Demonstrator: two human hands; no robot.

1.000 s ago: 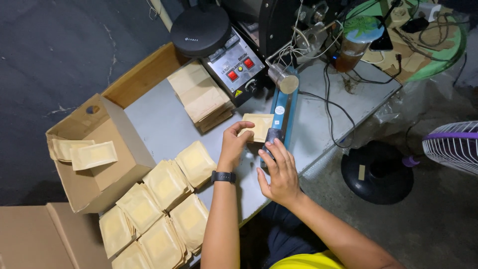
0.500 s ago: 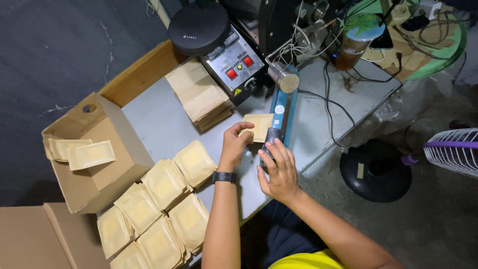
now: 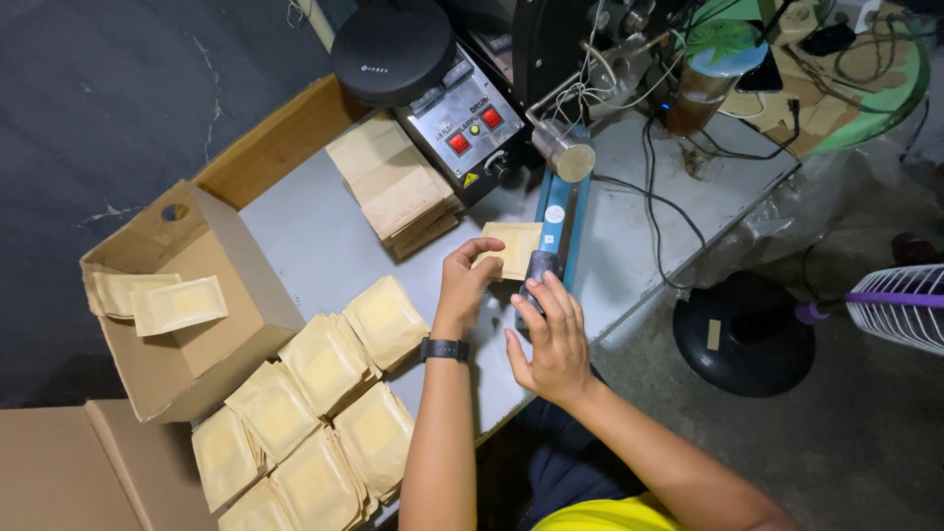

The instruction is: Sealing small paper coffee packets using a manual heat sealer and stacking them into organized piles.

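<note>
Black wristwatch [image 3: 444,349], yellow shirt [image 3: 610,515]

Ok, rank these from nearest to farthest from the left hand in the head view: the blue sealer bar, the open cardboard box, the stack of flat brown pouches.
1. Blue sealer bar, just right of the left hand.
2. Stack of flat brown pouches, behind, to its left.
3. Open cardboard box, far left.

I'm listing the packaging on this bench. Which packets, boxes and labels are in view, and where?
Tan paper pouch: held by left hand at blue sealer under right hand.
Filled tan pouches: near table edge.
Flat pouch stack: by the metal machine.
Cardboard box: left, two pouches inside.
</note>
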